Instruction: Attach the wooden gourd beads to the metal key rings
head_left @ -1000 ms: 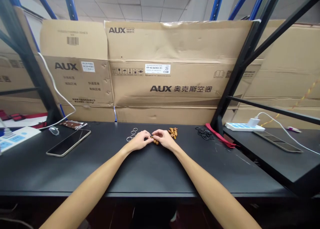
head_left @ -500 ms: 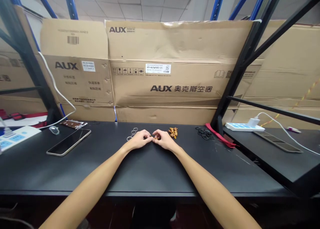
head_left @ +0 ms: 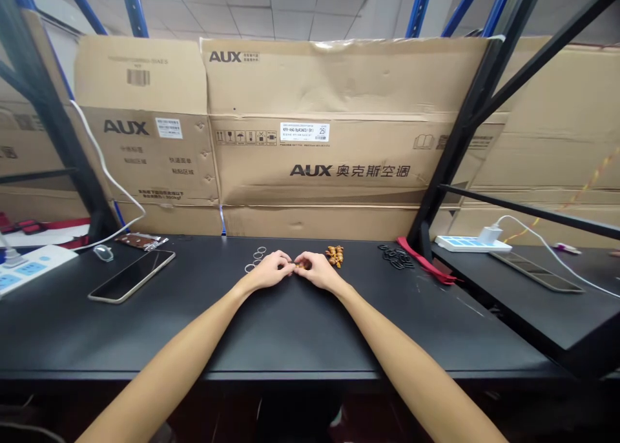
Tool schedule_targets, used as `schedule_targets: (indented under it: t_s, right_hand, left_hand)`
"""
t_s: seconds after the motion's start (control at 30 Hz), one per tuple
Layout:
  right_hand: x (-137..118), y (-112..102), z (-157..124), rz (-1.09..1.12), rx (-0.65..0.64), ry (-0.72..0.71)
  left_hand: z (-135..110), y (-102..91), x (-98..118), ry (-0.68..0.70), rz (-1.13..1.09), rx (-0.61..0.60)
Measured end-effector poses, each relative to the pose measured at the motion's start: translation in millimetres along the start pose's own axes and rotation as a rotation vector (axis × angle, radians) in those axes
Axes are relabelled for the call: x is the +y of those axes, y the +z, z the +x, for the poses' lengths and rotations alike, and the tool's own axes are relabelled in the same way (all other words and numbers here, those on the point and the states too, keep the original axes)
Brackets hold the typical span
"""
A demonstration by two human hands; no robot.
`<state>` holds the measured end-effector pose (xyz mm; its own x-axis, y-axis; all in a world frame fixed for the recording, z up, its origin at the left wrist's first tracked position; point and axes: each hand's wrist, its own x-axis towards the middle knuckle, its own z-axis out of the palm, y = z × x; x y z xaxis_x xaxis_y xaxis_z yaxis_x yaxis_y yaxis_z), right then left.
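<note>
My left hand (head_left: pixel 271 270) and my right hand (head_left: pixel 314 270) meet at the middle of the black table (head_left: pixel 310 327), fingertips pinched close together. Between them is a small piece of brown wooden beads (head_left: pixel 301 267), mostly hidden by my fingers. A heap of similar brown beads (head_left: pixel 334 256) lies just beyond my right hand. Several thin metal rings (head_left: pixel 256 259) lie just beyond my left hand. A small pile of black rings (head_left: pixel 397 257) lies farther right.
A red strip (head_left: pixel 426 261) lies right of the black rings. A smartphone (head_left: pixel 132 276), a mouse (head_left: pixel 103 252) and a power strip (head_left: pixel 29 267) sit on the left. Cardboard boxes stand behind the table, between black and blue shelf uprights.
My hands have drawn closer together, and the beads that showed below my fingers a second ago are now mostly hidden between them. The heap and rings have not moved.
</note>
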<state>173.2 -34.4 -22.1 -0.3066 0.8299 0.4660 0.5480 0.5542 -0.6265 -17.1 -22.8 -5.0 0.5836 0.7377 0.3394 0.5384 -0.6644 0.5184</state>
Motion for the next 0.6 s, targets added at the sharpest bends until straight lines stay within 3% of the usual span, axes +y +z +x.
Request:
schedule_targets:
  t_s: [0.17,0.37,0.6]
  right_hand:
    - [-1.3,1.3,-0.3,0.019,-0.009,-0.015]
    - [3.8,1.8,0.3,-0.011,0.006,0.01]
    - [3.5,1.1,0.0,-0.025,0.001,0.012]
  left_hand:
    - [-1.2,0.4,9.5,-0.054,0.024,0.015]
    - [0.8,1.8,0.0,0.026,0.046,-0.027]
    - [-0.3,2.0,3.0,-0.035,0.031,-0.044]
